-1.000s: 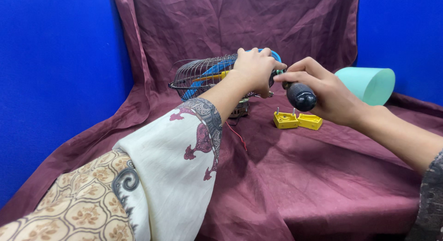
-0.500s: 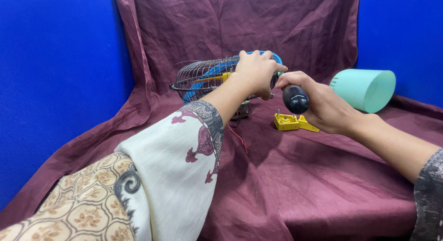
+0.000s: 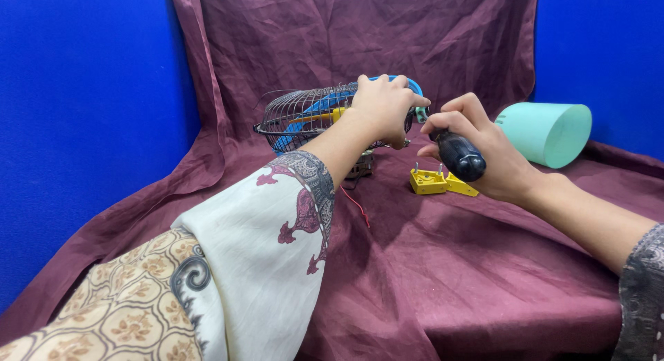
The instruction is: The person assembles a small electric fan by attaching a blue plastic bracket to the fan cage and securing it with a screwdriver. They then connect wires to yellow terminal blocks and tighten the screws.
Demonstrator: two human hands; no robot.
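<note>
Your left hand (image 3: pixel 384 106) stays clamped on the wire-caged fan (image 3: pixel 315 117) lying on the maroon cloth (image 3: pixel 443 264), while your right hand (image 3: pixel 477 150), fingers closed around the black-handled screwdriver (image 3: pixel 458 155), has edged closer to the fan, nearly engaging it.

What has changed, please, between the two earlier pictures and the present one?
The right hand, shut on the dark-handled screwdriver, drew slightly back and up from the fan's hub, baring more of the yellow plastic part beneath it. The left hand stayed gripping the wire fan cage; the mint green cover and the maroon cloth lie as before.
</note>
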